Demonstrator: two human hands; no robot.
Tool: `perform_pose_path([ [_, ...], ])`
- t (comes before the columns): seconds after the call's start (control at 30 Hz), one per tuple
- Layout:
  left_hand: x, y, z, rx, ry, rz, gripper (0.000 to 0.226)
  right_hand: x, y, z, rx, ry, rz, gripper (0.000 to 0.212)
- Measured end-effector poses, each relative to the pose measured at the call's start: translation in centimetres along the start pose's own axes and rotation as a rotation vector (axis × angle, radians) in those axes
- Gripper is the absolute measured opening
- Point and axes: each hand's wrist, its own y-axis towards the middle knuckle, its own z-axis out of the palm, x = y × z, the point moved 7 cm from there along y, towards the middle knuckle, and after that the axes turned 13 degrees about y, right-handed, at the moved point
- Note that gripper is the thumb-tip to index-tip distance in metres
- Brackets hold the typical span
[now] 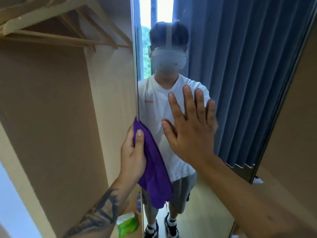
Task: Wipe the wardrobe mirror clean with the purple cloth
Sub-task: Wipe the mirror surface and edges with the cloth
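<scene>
Here, the mirror (231, 83) stands as a tall panel on the wardrobe (51, 100), its left edge meeting the open compartment of pale wood. The left hand (133, 157) grips the cloth (154, 169) at that left edge, fingers curled round the folded purple fabric with the thumb lying across its front; the cloth hangs downward from the hand, its lower end ragged, and lies against or just in front of the glass near the mirror's left margin. The left forearm bears a dark tattoo. The right hand (190, 127) is held flat toward the glass, just right of the cloth, with fingers straight and spread apart and a ring on one finger; whether the palm actually touches the surface cannot be told. The mirror reflects the person in a white T-shirt, grey shorts and dark shoes, wearing a head-mounted device, with a blue pleated curtain (248, 66) and a bright window strip behind. Wooden hangers (68, 31) hang on a rail in the upper part of the compartment. A green-and-white packet (127, 224) lies low in the wardrobe beside the mirror's bottom left edge, below the cloth.
</scene>
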Motion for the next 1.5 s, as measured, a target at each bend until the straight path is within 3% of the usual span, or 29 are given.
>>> perform_pose_path([
  [0.13,0.5,0.5,-0.1,-0.001,0.041,-0.018,0.029,-0.1,0.0,0.2,-0.014,-0.002,-0.007,0.068],
  [0.43,-9.4,8.8,-1.8,-0.14,0.039,0.202,0.021,-0.2,0.0,-0.1,-0.043,0.002,-0.028,0.066],
  [0.67,1.2,-0.4,0.6,-0.054,0.037,-0.027,0.026,-0.3,-0.2,0.2,-0.025,-0.002,-0.02,0.065],
  [0.77,2.4,-1.5,0.7,-0.039,0.06,-0.041,0.026,-0.5,-0.2,0.2,-0.026,-0.01,-0.027,0.065],
  [1.0,-5.5,6.0,-0.9,-0.131,0.128,0.164,0.025,-0.5,-0.3,0.3,-0.048,-0.017,-0.027,0.064],
  [1.17,-10.7,10.5,-1.7,-0.165,0.078,0.192,0.024,-0.4,-0.3,0.3,-0.079,-0.017,-0.041,0.062],
  [1.27,-7.9,7.7,-1.0,-0.163,0.087,0.174,0.024,-0.5,-0.4,0.3,-0.074,-0.008,-0.038,0.062],
  [1.4,-1.0,1.0,0.3,-0.055,0.055,0.023,0.026,-0.5,-0.4,0.2,-0.051,-0.02,-0.046,0.066],
  [1.5,-1.0,0.7,-0.5,-0.08,0.093,0.086,0.025,-0.6,-0.6,0.2,-0.037,-0.039,-0.065,0.068],
])
